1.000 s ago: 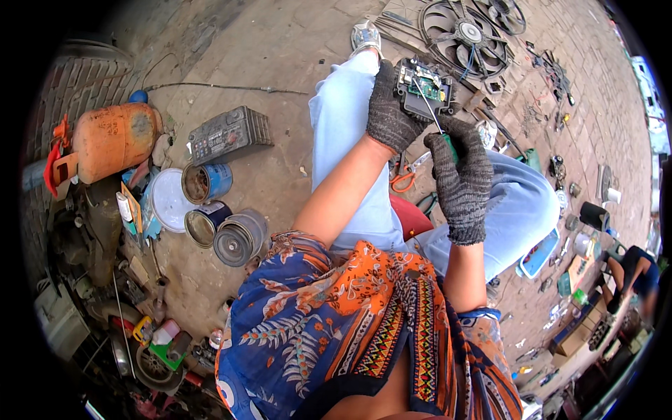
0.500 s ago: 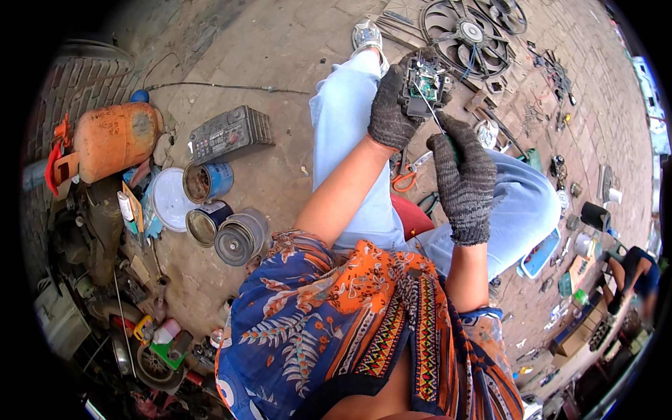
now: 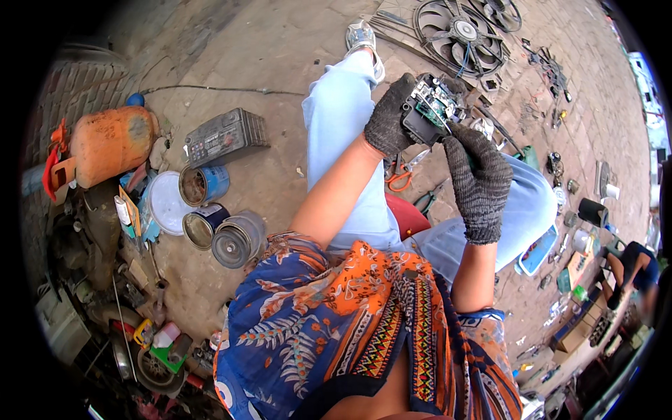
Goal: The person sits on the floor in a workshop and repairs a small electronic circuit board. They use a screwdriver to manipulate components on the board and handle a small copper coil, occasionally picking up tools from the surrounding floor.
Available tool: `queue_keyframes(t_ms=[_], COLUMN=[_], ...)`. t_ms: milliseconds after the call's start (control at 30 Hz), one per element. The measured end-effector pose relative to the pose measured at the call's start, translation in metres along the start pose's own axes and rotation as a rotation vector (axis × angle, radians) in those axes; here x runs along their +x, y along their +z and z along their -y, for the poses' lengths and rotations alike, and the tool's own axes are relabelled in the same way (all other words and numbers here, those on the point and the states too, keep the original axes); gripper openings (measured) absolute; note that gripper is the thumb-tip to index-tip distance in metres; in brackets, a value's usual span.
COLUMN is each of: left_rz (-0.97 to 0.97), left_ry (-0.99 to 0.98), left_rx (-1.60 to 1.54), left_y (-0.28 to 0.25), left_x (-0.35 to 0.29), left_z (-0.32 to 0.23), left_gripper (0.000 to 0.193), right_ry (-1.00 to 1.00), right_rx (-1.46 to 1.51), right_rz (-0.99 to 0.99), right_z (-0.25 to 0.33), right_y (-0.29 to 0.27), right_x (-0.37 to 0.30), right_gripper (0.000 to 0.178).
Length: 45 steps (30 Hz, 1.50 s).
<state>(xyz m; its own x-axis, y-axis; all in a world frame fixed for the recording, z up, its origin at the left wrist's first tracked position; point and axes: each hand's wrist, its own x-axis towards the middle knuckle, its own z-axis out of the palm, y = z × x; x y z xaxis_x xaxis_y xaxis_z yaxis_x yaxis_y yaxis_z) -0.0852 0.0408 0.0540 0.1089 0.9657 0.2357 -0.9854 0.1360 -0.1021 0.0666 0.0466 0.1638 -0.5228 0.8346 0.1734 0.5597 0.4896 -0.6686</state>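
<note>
Hands, two, both in dark knitted work gloves, raised together above the knees. Left hand clamped round a small black electrical unit with an exposed green circuit board, held up in the air and tilted toward the face. Right hand closed in a fist on a slim tool whose tip meets the unit's right edge; the tool itself is mostly hidden by the glove, so its kind cannot be told. Step in hand, by judgement: prying or unscrewing at the board to take the unit apart. Next move likely calls for a firm left grip and small, controlled pressure at the tool tip, lest it slip off the board. Forearms bare, left reaching up and across, right bent upright at the elbow. Below the hands: light blue trousers, a red seat, orange-handled pliers on the paved ground. Further out: car radiator fan ahead; to the left, a grey car stereo casing, open paint tins, a white lid, an orange canister, mixed scrap.
</note>
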Motion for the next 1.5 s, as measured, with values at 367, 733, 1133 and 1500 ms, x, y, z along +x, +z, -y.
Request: queue_keyframes(t_ms=[367,733,1133,1500], left_rz=[-0.167,-0.139,-0.163,-0.115], left_ry=[-0.101,-0.130,-0.028,-0.080], left_rx=[0.217,0.290,-0.144,-0.147], left_y=[0.010,0.006,-0.002,-0.009], left_x=[0.001,0.002,0.004,0.002], left_z=[0.005,0.005,0.006,0.005], left_gripper=[0.077,0.077,0.053,0.055], right_ry=[0.063,0.179,0.261,0.195], right_rx=[-0.055,0.187,0.443,0.074], right_rz=[-0.018,-0.018,-0.138,-0.082], right_z=[-0.008,-0.034,-0.042,-0.017], right_y=[-0.014,0.000,0.037,0.009], right_x=[-0.015,-0.021,-0.013,-0.012], right_gripper=[0.017,0.018,0.020,0.026])
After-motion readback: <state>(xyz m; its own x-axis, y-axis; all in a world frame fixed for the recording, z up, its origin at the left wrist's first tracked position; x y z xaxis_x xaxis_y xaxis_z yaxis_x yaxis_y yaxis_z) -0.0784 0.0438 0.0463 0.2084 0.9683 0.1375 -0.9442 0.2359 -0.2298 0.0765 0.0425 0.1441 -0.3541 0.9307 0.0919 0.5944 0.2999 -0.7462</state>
